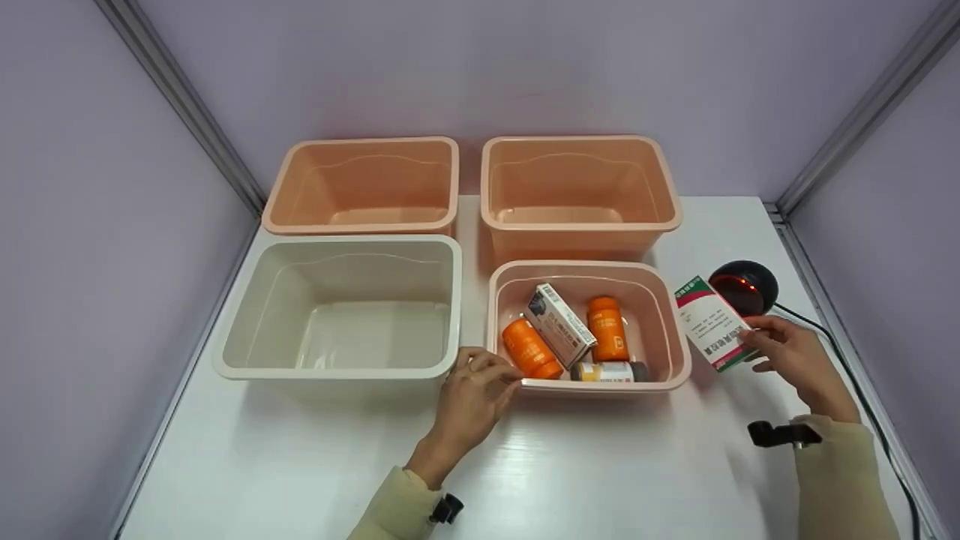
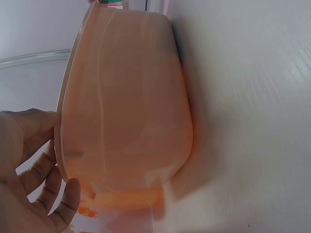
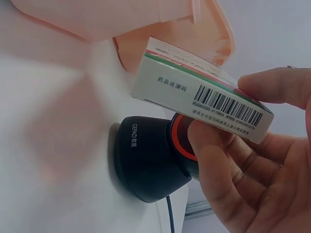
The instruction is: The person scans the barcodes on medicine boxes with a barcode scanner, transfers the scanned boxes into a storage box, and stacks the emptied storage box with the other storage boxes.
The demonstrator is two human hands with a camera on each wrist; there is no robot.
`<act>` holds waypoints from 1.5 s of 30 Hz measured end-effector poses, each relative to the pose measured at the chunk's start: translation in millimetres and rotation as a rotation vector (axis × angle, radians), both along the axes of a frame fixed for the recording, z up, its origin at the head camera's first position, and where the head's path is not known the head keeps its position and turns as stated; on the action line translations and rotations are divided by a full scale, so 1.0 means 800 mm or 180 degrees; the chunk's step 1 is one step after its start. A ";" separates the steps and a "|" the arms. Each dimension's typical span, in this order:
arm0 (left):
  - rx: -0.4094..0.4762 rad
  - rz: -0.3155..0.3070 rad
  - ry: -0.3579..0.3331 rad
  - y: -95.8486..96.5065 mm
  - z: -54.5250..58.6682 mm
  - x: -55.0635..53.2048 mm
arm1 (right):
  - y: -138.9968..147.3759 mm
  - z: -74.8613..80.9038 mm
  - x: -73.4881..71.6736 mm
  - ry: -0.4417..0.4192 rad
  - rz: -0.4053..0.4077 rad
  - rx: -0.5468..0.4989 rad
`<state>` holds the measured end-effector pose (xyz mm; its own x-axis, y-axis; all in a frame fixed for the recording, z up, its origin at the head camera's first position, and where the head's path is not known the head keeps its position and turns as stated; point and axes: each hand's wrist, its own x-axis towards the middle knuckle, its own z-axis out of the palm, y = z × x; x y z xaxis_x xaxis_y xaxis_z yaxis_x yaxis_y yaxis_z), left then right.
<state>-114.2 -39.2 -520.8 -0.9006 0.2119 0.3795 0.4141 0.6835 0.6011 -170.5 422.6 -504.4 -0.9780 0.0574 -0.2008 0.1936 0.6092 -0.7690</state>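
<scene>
Head cam, box [image 1: 709, 321], R grip [image 1: 791, 356] at edge

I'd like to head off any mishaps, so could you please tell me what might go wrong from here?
The medicine box is held near one end by the right hand, so it could tilt or slip. Its fingers are close to the barcode and might cover it. The left hand is at a corner of the nearer pink bin; a tug could shift the orange bottles inside.
</scene>
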 end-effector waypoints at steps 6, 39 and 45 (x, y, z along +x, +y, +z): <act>0.0011 0.0006 0.0031 0.000 0.000 -0.001 | 0.001 0.001 0.003 -0.0039 -0.0016 -0.0009; -0.0007 0.0002 0.0057 0.000 0.000 -0.002 | -0.004 0.034 0.012 0.0196 -0.0136 0.0105; -0.0038 -0.0003 0.0040 0.000 0.000 -0.001 | -0.006 0.038 0.011 0.0284 -0.0157 0.0108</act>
<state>-115.3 -39.2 -521.1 -0.8956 0.2174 0.3882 0.4222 0.6903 0.5876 -161.8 418.2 -473.9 -0.9877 0.1111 -0.1103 0.1557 0.6265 -0.7637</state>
